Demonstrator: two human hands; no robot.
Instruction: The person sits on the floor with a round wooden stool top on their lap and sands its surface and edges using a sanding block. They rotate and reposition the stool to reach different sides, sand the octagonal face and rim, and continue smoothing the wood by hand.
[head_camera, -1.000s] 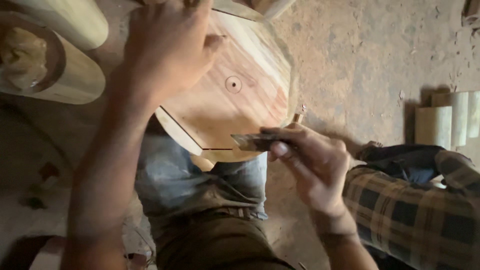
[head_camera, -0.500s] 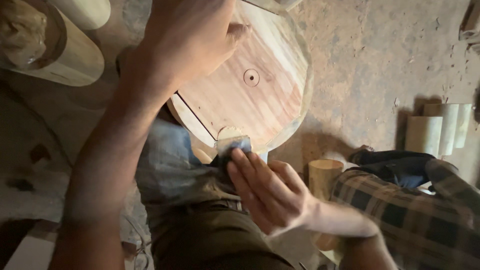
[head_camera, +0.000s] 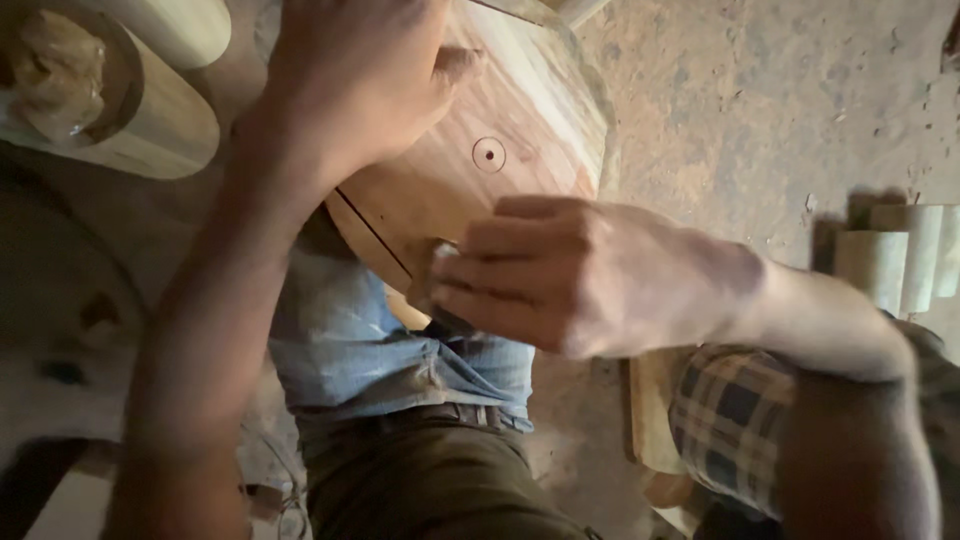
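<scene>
Dirt floor (head_camera: 760, 110) — hands on wooden disc (head_camera: 520, 120)

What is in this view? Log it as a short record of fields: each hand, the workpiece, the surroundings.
left hand: pressed flat on the upper part of the round wooden board
right hand: fingers curled at the board's lower edge, over a small tool that is mostly hidden
board: pale wood, small circle marked at its centre, tilted against the person's body
surroundings: wooden cylinder at upper left, pale wooden blocks at right, dusty floor
</scene>
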